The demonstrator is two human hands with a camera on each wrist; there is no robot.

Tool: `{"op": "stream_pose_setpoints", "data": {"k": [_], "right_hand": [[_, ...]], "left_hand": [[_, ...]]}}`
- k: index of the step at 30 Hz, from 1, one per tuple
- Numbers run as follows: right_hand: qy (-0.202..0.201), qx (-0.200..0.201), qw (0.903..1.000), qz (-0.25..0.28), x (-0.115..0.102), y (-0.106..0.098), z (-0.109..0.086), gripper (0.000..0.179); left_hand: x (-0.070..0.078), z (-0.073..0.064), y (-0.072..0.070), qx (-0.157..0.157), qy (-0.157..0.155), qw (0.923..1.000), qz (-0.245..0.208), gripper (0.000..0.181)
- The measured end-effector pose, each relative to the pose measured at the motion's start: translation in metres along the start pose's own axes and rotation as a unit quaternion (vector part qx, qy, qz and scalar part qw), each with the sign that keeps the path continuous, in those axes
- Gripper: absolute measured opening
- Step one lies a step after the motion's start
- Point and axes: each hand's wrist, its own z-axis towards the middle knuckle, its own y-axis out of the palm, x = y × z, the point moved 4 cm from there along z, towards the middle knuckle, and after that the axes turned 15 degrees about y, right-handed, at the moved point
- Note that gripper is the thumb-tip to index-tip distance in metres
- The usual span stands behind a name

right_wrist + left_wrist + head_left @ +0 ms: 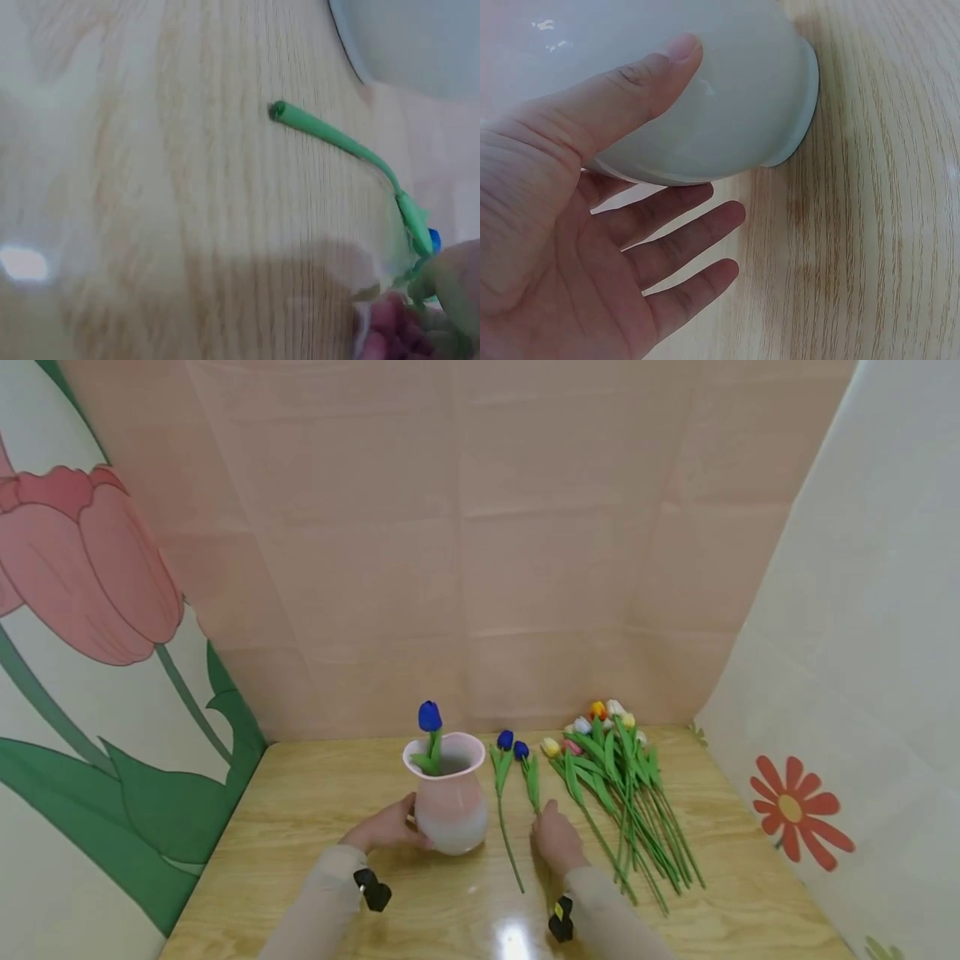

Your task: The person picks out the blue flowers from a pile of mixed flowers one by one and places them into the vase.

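Note:
A pink-and-white vase (452, 802) stands upright on the table, and one blue tulip (430, 717) rises from its mouth. Against the vase's left side rests my left hand (386, 827); in the left wrist view its thumb lies on the glossy wall and the other fingers are loosely extended. My right hand (557, 839) has curled fingers and pinches the stem of a blue tulip (531, 777) to the right. Between that tulip and the vase lies another blue tulip (505, 768), its stem end (300, 120) showing in the right wrist view. The right fingertips are blurred there.
A bunch of tulips (630, 802) in white, yellow, orange and pink lies on the wooden table (315, 802) at right, stems pointing toward me. A plain pinkish backdrop (465, 568) hangs behind, with flower-printed sheets at both sides.

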Motion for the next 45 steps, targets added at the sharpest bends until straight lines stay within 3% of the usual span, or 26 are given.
{"op": "stream_pose_setpoints", "data": {"k": [6, 13, 19, 24, 27, 31, 35, 37, 39, 41, 43, 45], "right_hand": [[-0.02, 0.084, 0.9956, 0.037, 0.009, -0.026, 0.002, 0.035], [-0.056, 0.145, 0.9819, 0.108, -0.009, -0.077, -0.002, 0.025], [-0.121, 0.229, 0.9473, 0.188, -0.038, -0.122, -0.028, 0.024], [-0.18, 0.262, 0.9114, 0.261, -0.061, -0.147, -0.057, 0.021], [-0.225, 0.271, 0.8885, 0.294, -0.071, -0.155, -0.073, 0.019], [-0.274, 0.273, 0.8666, 0.315, -0.081, -0.155, -0.091, 0.017], [-0.296, 0.263, 0.8586, 0.326, -0.087, -0.15, -0.1, 0.019], [-0.298, 0.256, 0.8599, 0.325, -0.09, -0.148, -0.102, 0.018], [-0.297, 0.255, 0.8617, 0.324, -0.091, -0.146, -0.102, 0.017], [-0.294, 0.251, 0.8636, 0.324, -0.092, -0.146, -0.102, 0.016], [-0.292, 0.252, 0.8633, 0.325, -0.091, -0.145, -0.102, 0.016], [-0.29, 0.252, 0.862, 0.33, -0.091, -0.146, -0.102, 0.016]], "left_hand": [[-0.001, 0.0, 0.001, -0.001, -0.005, 1.0, 0.003, 0.079], [-0.001, -0.001, 0.0, -0.002, -0.01, 0.9999, 0.007, 0.079], [0.0, -0.001, 0.0, -0.003, -0.007, 1.0, 0.005, 0.078], [0.001, -0.001, 0.001, -0.003, -0.005, 1.0, 0.005, 0.078], [0.002, -0.002, 0.001, -0.003, 0.0, 1.0, 0.005, 0.076], [0.003, -0.002, 0.001, -0.003, 0.001, 1.0, 0.002, 0.076], [0.006, -0.004, -0.003, 0.001, -0.021, 0.9997, -0.007, 0.091], [0.01, -0.005, -0.011, 0.022, -0.032, 0.9989, -0.028, 0.103], [0.019, -0.008, -0.025, 0.063, -0.034, 0.996, -0.053, 0.113], [0.037, -0.011, -0.042, 0.118, -0.01, 0.9897, -0.081, 0.117], [0.064, -0.014, -0.059, 0.191, 0.034, 0.9761, -0.098, 0.118], [0.096, -0.016, -0.072, 0.267, 0.094, 0.9537, -0.102, 0.114]]}}
